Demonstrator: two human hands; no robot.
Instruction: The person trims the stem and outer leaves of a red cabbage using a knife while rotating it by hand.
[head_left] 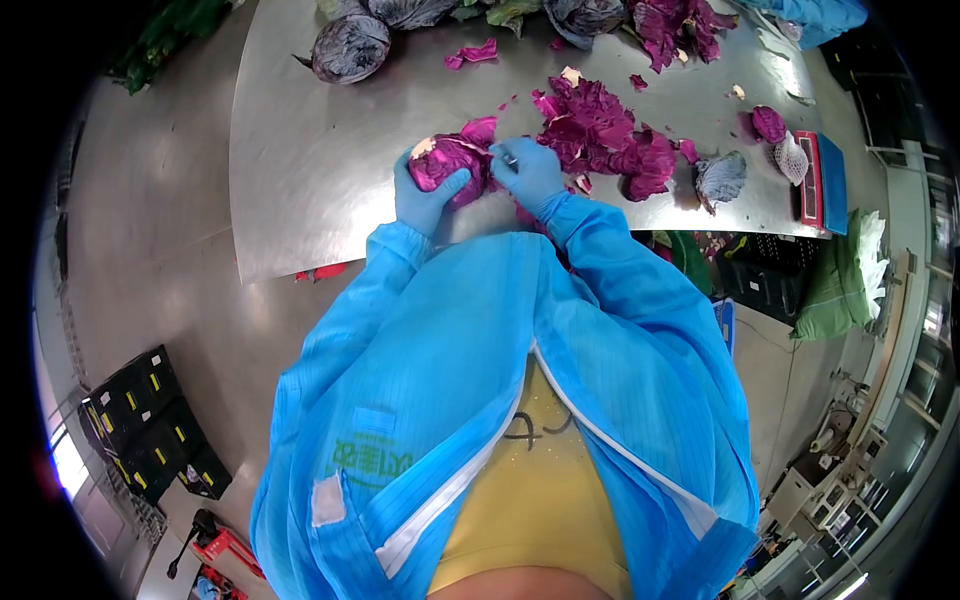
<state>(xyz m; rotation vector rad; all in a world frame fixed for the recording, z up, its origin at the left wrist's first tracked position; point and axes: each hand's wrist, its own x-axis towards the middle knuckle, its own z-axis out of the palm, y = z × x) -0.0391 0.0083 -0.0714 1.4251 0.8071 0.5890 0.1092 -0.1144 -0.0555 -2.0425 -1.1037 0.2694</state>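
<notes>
A peeled red cabbage (452, 172) sits in my left hand (425, 200), its blue-gloved fingers and thumb wrapped around the left side. The pale cut stem shows at the top left, and a loose purple leaf stands up from the upper right. My right hand (532, 172), also gloved in blue, is closed against the cabbage's right side. Between its curled fingers a small dark, shiny bit shows, too small to name. Just beyond that hand lies a heap of stripped purple leaves (590, 125).
Whole cabbages, including a greyish one (350, 48), line the far edge of the steel table (310, 160). At the right are a dull outer leaf (720, 180), a small purple piece (768, 124), a white netted item (790, 158) and a red-and-blue box (822, 182). Black crates (150, 420) stand on the floor.
</notes>
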